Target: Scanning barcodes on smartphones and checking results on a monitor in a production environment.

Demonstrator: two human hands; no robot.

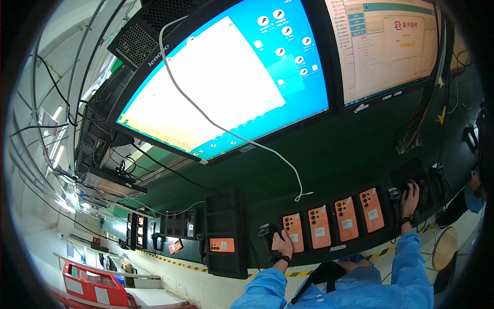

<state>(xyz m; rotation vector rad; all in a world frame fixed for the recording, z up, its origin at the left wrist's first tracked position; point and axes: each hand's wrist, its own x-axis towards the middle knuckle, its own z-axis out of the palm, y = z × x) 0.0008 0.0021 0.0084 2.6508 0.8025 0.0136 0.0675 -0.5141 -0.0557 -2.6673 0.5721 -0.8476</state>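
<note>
Two wide monitors [226, 77] fill the upper frame above a dark green bench [329, 154], a white cable [231, 134] trailing across the left screen. Low and right of centre, four orange phones [333, 219] lie in a row of black trays. At the row's left end, the left hand [282, 244] grips a black handheld scanner [267, 234]; at its right end, the right hand [410, 198] rests on a black mouse [411, 186].

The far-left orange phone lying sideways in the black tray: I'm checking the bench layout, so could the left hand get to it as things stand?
Probably yes. The left hand is on the black handheld scanner beside the row of upright phones, and the sideways orange phone lies uncovered just to its left, with only the tray edge between them.
</note>
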